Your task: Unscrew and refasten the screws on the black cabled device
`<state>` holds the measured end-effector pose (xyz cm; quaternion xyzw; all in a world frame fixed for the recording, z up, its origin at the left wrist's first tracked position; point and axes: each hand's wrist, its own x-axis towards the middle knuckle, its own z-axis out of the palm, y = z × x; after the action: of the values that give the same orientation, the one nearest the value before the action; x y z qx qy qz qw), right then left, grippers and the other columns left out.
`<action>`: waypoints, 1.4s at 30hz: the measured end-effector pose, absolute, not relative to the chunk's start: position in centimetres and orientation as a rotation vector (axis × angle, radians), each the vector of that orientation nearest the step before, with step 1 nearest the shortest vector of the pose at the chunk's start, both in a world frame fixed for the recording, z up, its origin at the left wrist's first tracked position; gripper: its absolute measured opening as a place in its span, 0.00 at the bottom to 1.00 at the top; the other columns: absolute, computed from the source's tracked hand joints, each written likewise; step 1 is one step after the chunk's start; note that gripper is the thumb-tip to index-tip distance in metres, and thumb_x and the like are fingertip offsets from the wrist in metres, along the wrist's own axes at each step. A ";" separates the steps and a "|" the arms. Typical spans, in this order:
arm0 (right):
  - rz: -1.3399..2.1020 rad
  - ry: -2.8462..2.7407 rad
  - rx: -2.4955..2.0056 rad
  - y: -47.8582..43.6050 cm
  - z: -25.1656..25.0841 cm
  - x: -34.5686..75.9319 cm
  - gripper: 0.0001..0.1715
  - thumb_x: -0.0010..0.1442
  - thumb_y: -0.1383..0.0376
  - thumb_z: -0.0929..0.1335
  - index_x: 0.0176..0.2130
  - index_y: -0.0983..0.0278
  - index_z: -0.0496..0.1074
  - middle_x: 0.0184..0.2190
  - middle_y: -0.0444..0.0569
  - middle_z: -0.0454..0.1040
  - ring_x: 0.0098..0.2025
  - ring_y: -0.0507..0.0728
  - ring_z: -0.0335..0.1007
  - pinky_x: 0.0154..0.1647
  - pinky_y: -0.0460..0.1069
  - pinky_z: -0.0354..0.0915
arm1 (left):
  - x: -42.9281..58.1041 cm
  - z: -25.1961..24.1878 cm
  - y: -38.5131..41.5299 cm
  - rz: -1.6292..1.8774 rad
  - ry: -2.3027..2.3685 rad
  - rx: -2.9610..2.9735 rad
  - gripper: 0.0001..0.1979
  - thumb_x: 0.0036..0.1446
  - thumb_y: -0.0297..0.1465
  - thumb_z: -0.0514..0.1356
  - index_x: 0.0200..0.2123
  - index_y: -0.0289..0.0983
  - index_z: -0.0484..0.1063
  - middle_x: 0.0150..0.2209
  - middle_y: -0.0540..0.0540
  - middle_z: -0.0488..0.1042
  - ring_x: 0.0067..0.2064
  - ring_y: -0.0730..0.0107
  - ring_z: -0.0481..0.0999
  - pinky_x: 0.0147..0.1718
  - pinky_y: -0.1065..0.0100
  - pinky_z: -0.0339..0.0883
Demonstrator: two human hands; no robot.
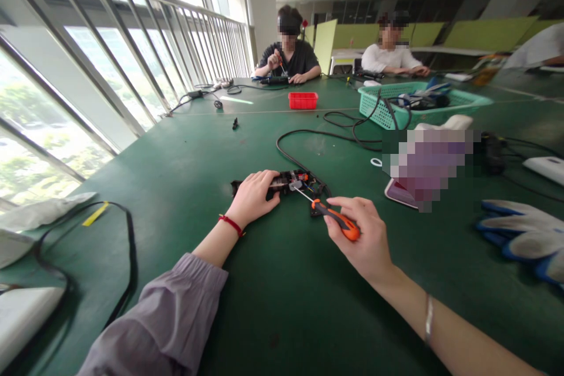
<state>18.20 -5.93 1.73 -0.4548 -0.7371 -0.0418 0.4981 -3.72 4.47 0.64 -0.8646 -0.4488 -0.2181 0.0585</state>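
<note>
My left hand is wrapped over the dark body of a corded power tool lying on the green table, its inner parts and wires exposed at the right end. In my right hand is a screwdriver with an orange and black handle, held between thumb and fingers. The shaft slants up and left, and its tip is at the exposed insides of the power tool. Whether the tip sits in a screw is too small to tell. A black cable curves away from the tool's right end.
Beyond my hands stand a red bin and a teal basket holding tools and cables. A small black part lies at left. To the right are a pixelated purple object and gloves. Co-workers sit across the table.
</note>
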 end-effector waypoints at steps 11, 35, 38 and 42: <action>-0.091 -1.797 -1.143 -6.0 1.9 18.8 0.07 0.57 0.66 0.66 0.39 0.60 0.67 0.27 0.44 0.73 0.32 0.55 0.68 0.39 0.54 0.67 | -3.8 0.7 4.5 -0.673 -1.345 -2.617 0.15 0.51 0.29 0.54 0.44 0.36 0.64 0.39 0.44 0.73 0.40 0.61 0.73 0.43 0.61 0.66; -0.076 -1.772 -1.043 -5.8 1.7 18.6 0.12 0.54 0.68 0.67 0.40 0.60 0.65 0.26 0.44 0.72 0.29 0.54 0.69 0.35 0.52 0.68 | -3.6 0.8 4.3 -0.631 -1.332 -2.594 0.16 0.48 0.29 0.54 0.43 0.38 0.61 0.39 0.44 0.72 0.40 0.60 0.73 0.40 0.62 0.65; -0.089 -1.691 -1.014 -5.8 1.2 18.8 0.18 0.52 0.69 0.68 0.43 0.61 0.64 0.32 0.47 0.71 0.33 0.56 0.70 0.34 0.52 0.69 | -3.6 0.7 4.4 -0.602 -1.341 -2.574 0.16 0.48 0.29 0.54 0.43 0.38 0.61 0.38 0.44 0.72 0.39 0.60 0.73 0.40 0.63 0.65; 0.094 -1.789 -1.079 -6.1 1.0 19.0 0.10 0.55 0.67 0.66 0.40 0.61 0.65 0.27 0.44 0.72 0.30 0.54 0.70 0.30 0.49 0.68 | -3.5 0.6 4.3 -0.579 -1.367 -2.544 0.16 0.48 0.29 0.54 0.43 0.38 0.61 0.38 0.45 0.72 0.39 0.60 0.74 0.39 0.63 0.65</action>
<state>19.03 -6.13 1.03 -0.4464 -0.7403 0.0389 0.5012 -3.51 4.33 0.62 -0.8596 -0.4618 -0.1956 0.0979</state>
